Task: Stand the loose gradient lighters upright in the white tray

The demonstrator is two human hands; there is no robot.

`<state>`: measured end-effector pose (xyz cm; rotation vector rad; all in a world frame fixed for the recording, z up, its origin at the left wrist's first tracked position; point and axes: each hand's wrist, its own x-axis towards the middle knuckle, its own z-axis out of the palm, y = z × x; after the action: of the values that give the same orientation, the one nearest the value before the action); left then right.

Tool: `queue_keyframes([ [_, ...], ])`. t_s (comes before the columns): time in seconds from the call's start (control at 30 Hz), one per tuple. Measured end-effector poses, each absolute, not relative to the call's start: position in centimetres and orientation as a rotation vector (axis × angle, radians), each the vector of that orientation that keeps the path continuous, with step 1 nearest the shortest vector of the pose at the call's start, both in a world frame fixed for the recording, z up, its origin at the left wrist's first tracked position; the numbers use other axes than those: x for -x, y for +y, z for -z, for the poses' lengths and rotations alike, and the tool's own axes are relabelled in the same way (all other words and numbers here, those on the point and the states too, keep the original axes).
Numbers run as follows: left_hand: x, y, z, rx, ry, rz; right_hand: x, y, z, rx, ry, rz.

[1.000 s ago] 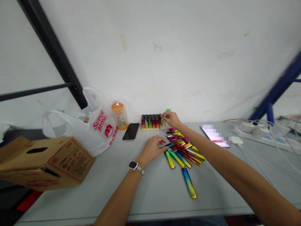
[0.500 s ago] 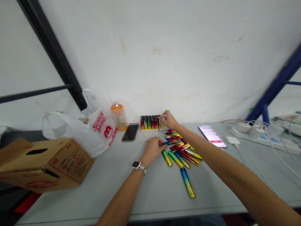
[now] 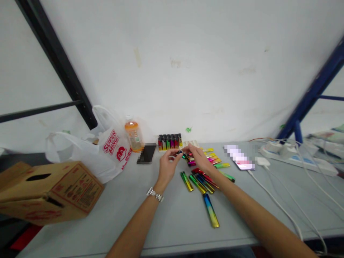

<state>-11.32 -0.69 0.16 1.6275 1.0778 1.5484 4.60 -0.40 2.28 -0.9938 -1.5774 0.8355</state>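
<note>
Pinched in the fingers of my left hand (image 3: pixel 167 166) is a lighter (image 3: pixel 184 155) with a dark top, pointing to the right. My right hand (image 3: pixel 198 156) meets it from the other side, its bent fingertips closed at the lighter; their exact grip is partly hidden. Just behind stand packed rows of upright lighters (image 3: pixel 170 143) with black tops, in a pale tray (image 3: pixel 191 144) whose right part shows bare. Loose metallic-coloured lighters lie around and under my right forearm, among them a green-yellow lighter (image 3: pixel 186 181) and a blue-yellow lighter (image 3: pixel 211 210) nearest me.
On the left are a cardboard box (image 3: pixel 53 190), a white plastic bag (image 3: pixel 107 154), an orange drink bottle (image 3: pixel 133 136) and a black phone (image 3: pixel 146 154). To the right lie a lit phone (image 3: pixel 239 157), a power strip (image 3: pixel 298 157) and white cables. A wall rises behind the table.
My right hand has come back from the tray toward my left hand. My left hand has lifted the lighter slightly and turned it. One more lighter stands at the right end of the rows.
</note>
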Motion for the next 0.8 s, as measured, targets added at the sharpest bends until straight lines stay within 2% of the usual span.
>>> queue_keyframes([
  [0.13, 10.9, -1.4, -0.5, -1.719, 1.049, -1.578, -3.0, -2.2, -2.0, 0.896, -1.522, -1.165],
  [0.27, 10.9, -2.0, -1.1, -1.859, 1.056, -1.593, -2.2, -2.8, -1.6, 0.982, -1.290, -1.370],
  [0.37, 11.3, -2.0, -1.3, -1.868, 1.070, -1.553, -2.5, -2.9, -1.3, 1.043, -1.209, -1.293],
  [0.6, 11.8, -1.4, -0.6, -1.991, 1.156, -1.432, -3.6, -1.9, -0.1, 1.193, -1.303, -0.801],
  [0.8, 11.7, -1.5, -0.3, -2.167, 1.140, -1.261, -3.8, -2.5, -0.5, 1.088, -1.302, -0.960],
])
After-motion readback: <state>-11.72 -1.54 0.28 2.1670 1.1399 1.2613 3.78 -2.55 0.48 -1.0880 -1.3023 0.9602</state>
